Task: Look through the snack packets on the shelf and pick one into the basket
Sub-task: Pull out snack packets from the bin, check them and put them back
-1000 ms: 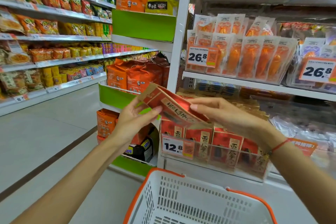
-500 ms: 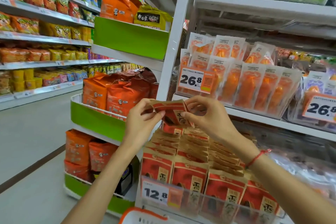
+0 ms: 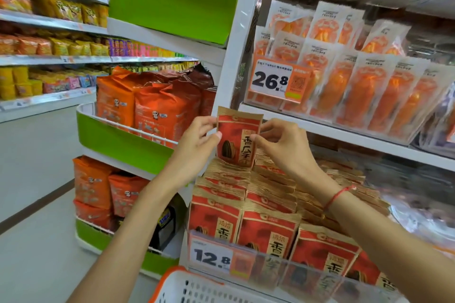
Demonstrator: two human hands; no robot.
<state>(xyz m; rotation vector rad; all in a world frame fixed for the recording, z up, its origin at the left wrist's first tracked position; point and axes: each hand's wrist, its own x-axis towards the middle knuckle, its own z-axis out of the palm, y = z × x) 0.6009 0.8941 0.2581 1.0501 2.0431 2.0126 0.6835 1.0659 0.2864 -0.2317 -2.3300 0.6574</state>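
A red and tan sunflower-seed packet stands upright above the rows of like packets on the lower shelf. My left hand pinches its left edge between thumb and fingers. My right hand pinches its right edge the same way; a red string circles that wrist. The packet's bottom touches the top of the stacked row. The white basket with an orange rim shows at the bottom, below the shelf front.
A clear shelf lip carries a 12.8 price tag. The shelf above holds orange vacuum packs behind a 26.8 tag. To the left stands a green end rack with orange bags. Further left runs an aisle with snack shelves.
The packet went from lying flat and tilted in both hands to standing upright facing me, down on the stacked row. The view dropped, and the basket rim shows again.
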